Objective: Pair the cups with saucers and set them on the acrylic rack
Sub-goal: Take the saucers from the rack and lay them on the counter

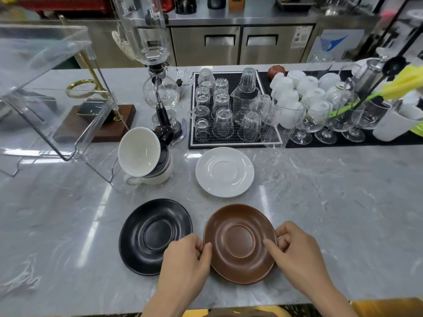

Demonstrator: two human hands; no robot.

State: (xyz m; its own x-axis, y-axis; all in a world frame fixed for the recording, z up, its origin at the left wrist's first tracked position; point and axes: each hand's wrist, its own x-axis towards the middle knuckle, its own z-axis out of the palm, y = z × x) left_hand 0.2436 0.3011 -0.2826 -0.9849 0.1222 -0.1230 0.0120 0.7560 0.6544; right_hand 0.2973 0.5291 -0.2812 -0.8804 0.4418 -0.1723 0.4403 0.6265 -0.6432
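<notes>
A brown saucer (240, 261) lies on the marble counter close to me. My left hand (186, 259) pinches its left rim and my right hand (295, 250) pinches its right rim, thumbs on top. To its left lies a black saucer (146, 234), partly under my left hand. A white saucer (224, 171) sits farther back. A leaning stack of cups (146, 159) stands at the centre left: a white cup on top tipped toward me, a dark cup beneath, a white cup at the bottom. The clear acrylic rack (52, 88) stands at the far left.
A glass siphon coffee maker (158, 72) stands behind the cup stack. A black mat (229, 143) carries several upturned glasses. More white cups and stemmed glasses (320, 115) crowd the back right. A wooden base with a brass ring stand (100, 120) sits behind the rack.
</notes>
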